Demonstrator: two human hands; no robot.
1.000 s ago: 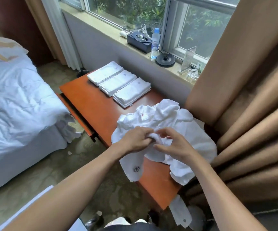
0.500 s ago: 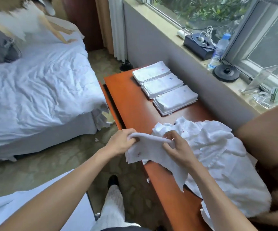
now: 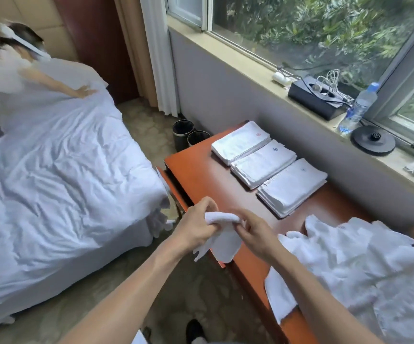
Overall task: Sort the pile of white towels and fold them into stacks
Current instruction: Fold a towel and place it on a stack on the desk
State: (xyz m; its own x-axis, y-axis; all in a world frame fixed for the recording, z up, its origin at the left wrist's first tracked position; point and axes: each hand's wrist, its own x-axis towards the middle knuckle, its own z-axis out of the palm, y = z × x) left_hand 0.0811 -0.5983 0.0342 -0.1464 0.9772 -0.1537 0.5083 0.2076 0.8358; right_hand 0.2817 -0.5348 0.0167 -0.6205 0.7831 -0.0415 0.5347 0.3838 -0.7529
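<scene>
The small towel [image 3: 223,240] hangs at the near edge of the counter [image 3: 201,175], its top hem running left-right between both hands. The grip of the left hand [image 3: 196,228] curls round 1 end; the right hand [image 3: 255,232] pinches the other. The 3 stacks [image 3: 292,186] lie ahead, rightward.

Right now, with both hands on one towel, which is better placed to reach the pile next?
Likely right: the right hand pinches the towel on the side nearest the pile, while the left hand grips its other end, toward the bed.
</scene>
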